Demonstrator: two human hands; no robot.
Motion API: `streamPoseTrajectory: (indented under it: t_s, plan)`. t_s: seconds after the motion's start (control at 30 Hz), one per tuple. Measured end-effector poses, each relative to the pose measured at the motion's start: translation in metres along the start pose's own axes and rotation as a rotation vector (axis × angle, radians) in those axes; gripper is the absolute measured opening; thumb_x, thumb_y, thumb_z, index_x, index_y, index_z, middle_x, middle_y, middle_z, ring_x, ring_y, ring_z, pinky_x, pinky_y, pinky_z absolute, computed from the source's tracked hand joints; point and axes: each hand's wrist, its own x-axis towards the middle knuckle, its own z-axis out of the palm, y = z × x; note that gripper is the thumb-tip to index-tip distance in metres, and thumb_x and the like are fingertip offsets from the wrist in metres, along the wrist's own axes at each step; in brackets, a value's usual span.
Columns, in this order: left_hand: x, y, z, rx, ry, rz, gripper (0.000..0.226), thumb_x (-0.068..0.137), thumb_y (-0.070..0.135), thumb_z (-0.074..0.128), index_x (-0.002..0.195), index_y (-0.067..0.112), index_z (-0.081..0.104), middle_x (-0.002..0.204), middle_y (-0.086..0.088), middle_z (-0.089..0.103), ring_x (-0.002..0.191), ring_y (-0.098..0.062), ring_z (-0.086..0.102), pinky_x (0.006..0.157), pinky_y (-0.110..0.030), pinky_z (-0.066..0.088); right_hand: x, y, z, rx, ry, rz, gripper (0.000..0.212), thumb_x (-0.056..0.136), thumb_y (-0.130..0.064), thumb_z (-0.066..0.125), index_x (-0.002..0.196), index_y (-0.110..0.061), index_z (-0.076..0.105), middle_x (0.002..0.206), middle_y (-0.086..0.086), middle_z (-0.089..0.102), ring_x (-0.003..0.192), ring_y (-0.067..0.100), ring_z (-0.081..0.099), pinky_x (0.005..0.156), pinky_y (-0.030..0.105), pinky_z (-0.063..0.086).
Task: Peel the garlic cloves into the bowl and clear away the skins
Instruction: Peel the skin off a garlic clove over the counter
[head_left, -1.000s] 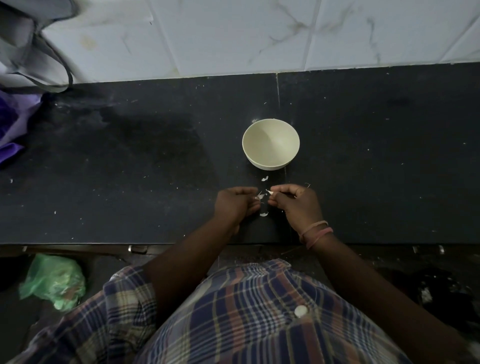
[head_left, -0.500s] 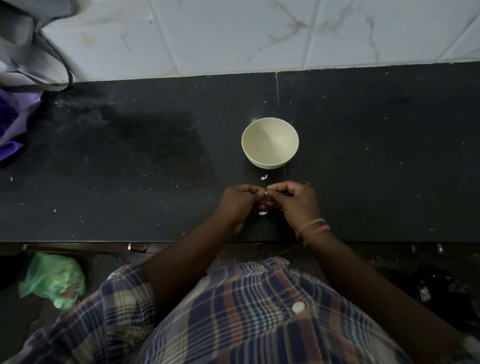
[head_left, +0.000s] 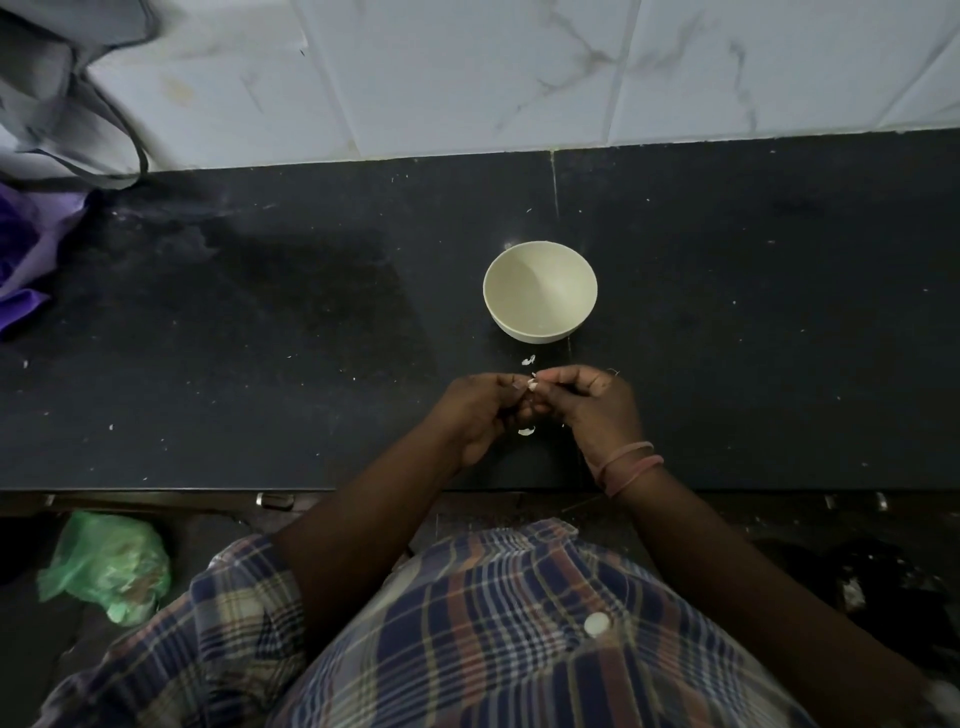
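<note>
A cream bowl stands on the black counter, and I see nothing inside it. Just in front of it my left hand and my right hand meet fingertip to fingertip. Between them they pinch a small white garlic clove, mostly hidden by the fingers. One bit of white skin lies between the hands and the bowl. Another skin piece lies on the counter under the hands.
A grey bag and purple cloth sit at the counter's far left against the tiled wall. A green plastic bag lies on the floor below the counter edge. Pink bands circle my right wrist.
The hands have closed together on the clove and stay in front of the bowl. The loose skin held out between the fingertips a second ago is no longer spread.
</note>
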Motion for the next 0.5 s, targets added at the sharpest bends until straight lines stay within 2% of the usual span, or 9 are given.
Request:
streamPoseTrajectory:
  t_s: [0.07,0.17,0.23,0.3,0.4,0.43,0.5]
  plan:
    - [0.001,-0.004,0.002,0.005,0.017,0.013,0.023,0.102,-0.001,0.048,0.091,0.001,0.068,0.077,-0.010,0.070,0.069,-0.016,0.066,0.071,-0.026,0.056,-0.001,0.002,0.001,-0.066,0.021,-0.034,0.018,0.083,0.008,0.070,0.101,0.011,0.068,0.089,0.022,0.072,0.069,0.016,0.068,0.067,0.023,0.058]
    - [-0.001,-0.006,0.006,0.013,0.066,0.081,0.021,0.101,-0.002,0.051,0.086,0.004,0.066,0.067,-0.005,0.070,0.060,-0.011,0.064,0.064,-0.022,0.055,-0.004,0.001,0.002,-0.114,0.026,-0.060,0.018,0.085,0.011,0.067,0.102,0.008,0.068,0.085,0.014,0.071,0.063,0.004,0.068,0.059,0.015,0.053]
    - [-0.003,-0.007,0.008,0.055,0.086,0.139,0.020,0.101,0.000,0.053,0.086,0.006,0.066,0.066,-0.003,0.070,0.058,-0.008,0.065,0.062,-0.021,0.056,-0.004,0.001,0.004,-0.098,0.044,-0.070,0.020,0.085,0.012,0.065,0.104,0.007,0.067,0.085,0.012,0.069,0.064,0.005,0.068,0.056,0.012,0.051]
    - [-0.004,-0.008,0.007,0.113,0.105,0.190,0.018,0.100,0.001,0.054,0.088,0.007,0.066,0.069,-0.002,0.070,0.058,-0.004,0.065,0.063,-0.021,0.057,-0.002,0.000,0.005,-0.091,0.066,-0.069,0.022,0.083,0.011,0.068,0.104,0.004,0.069,0.090,0.015,0.070,0.079,0.018,0.069,0.062,0.017,0.056]
    - [-0.008,-0.008,0.005,0.156,0.109,0.236,0.014,0.100,0.002,0.055,0.093,0.005,0.067,0.076,-0.005,0.069,0.061,-0.003,0.066,0.065,-0.021,0.057,0.002,0.003,0.006,0.018,0.038,0.028,0.023,0.082,0.012,0.068,0.099,-0.003,0.071,0.094,0.019,0.070,0.089,0.032,0.069,0.081,0.038,0.061]
    - [-0.010,-0.008,0.005,0.161,0.107,0.243,0.013,0.100,0.002,0.055,0.095,0.003,0.067,0.077,-0.006,0.069,0.062,-0.003,0.066,0.063,-0.020,0.056,0.002,0.003,0.006,0.101,0.023,0.082,0.024,0.082,0.014,0.066,0.097,-0.004,0.070,0.095,0.021,0.069,0.088,0.034,0.068,0.080,0.041,0.061]
    - [-0.012,-0.008,0.004,0.172,0.114,0.234,0.013,0.100,0.002,0.055,0.099,0.000,0.068,0.077,-0.006,0.069,0.062,-0.004,0.066,0.061,-0.018,0.054,0.000,0.001,0.006,0.255,-0.021,0.172,0.026,0.084,0.018,0.060,0.096,-0.003,0.068,0.094,0.022,0.065,0.084,0.034,0.067,0.071,0.037,0.062]
